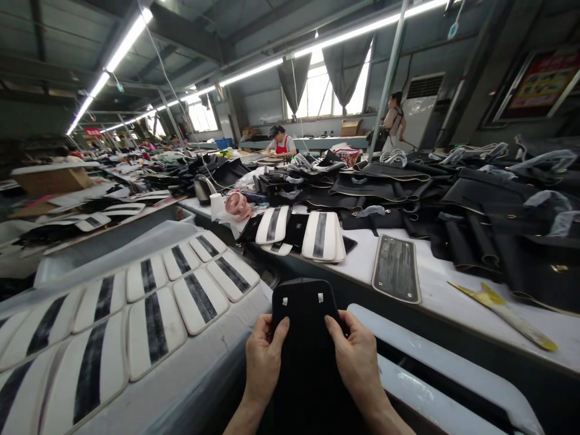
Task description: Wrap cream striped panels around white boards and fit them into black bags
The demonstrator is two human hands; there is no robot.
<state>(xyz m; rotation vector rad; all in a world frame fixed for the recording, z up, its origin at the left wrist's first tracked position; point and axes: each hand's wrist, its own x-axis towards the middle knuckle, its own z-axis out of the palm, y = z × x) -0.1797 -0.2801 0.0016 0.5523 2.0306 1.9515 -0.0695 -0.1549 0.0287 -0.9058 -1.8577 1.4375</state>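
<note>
**A black panel [304, 362] pinched at both edges**

A person's left grip [266, 356] pinches one side of the black panel, thumb on its face and fingers curled around the edge, while the right grip [356, 350] pinches the opposite side the same way. The panel sits between the two, its rounded end reaching past the thumbs and bearing two small white tabs [285, 301].

Left of the left grip, white pads [199, 296] with dark stripes lie in rows on a grey cover [208, 362]. Ahead of both grips, a counter [435, 290] carries two striped stacks [321, 235], a pink fan [238, 206] and a kettle [203, 189]. Ahead and to the right of the right grip lie a dark grey panel [396, 269] and a yellow object [512, 314], with black bags [471, 193] heaped beyond. Pale rounded bars [435, 344] extend just beside the right grip. Well beyond the grips, a worker in a red apron [281, 145] sits; another person [395, 124] stands farther right.
</note>
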